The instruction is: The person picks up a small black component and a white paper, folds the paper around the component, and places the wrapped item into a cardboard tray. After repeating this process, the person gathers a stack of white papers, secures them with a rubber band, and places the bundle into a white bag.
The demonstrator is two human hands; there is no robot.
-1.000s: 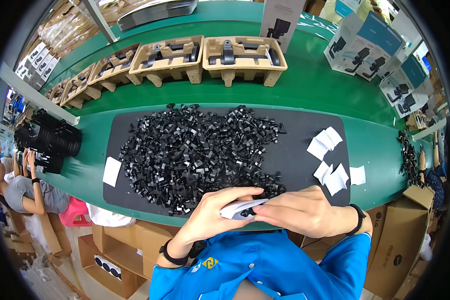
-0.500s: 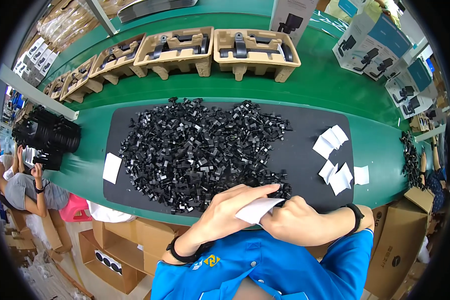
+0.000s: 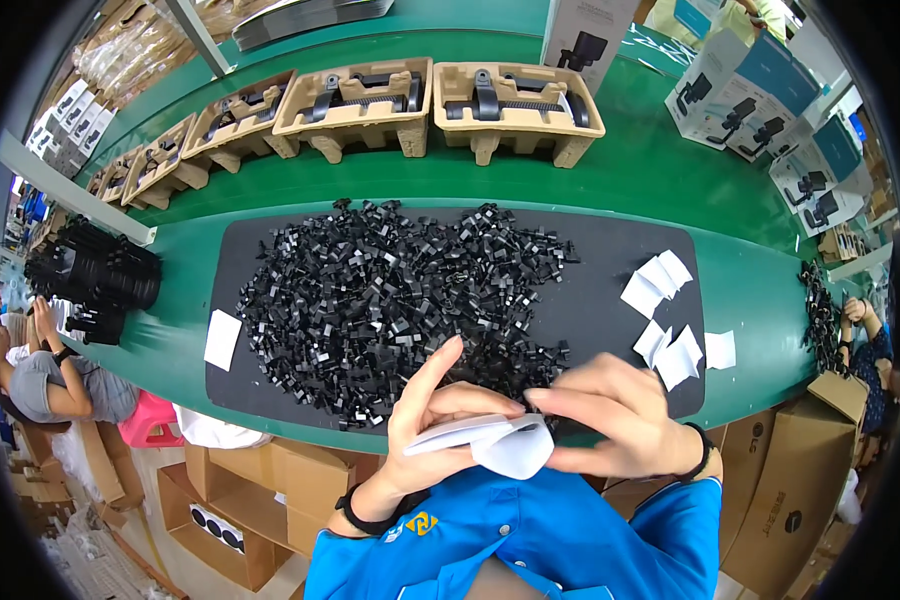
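Close in front of my blue shirt, my left hand (image 3: 422,408) grips a folded white paper sheet (image 3: 515,450), its forefinger raised. The sheet bulges open into a loop at its right end. My right hand (image 3: 620,418) is just right of that loop, its thumb and fingers apart and slightly blurred; I cannot tell whether it touches the paper. Both hands are at the near edge of a large heap of small black clip-like parts (image 3: 390,300) on a dark grey mat (image 3: 600,310).
Several folded white papers (image 3: 657,285) lie on the mat's right side, and one more (image 3: 223,340) at its left end. Behind stands a row of moulded trays (image 3: 465,125) holding black stands. Black parts pile up (image 3: 100,265) at far left. Co-workers sit left and right. Cartons (image 3: 780,500) stand below.
My right hand has opened from a closed grip at the paper and shifted right. The paper has moved left and lower and now loops open. My left forefinger has lifted.
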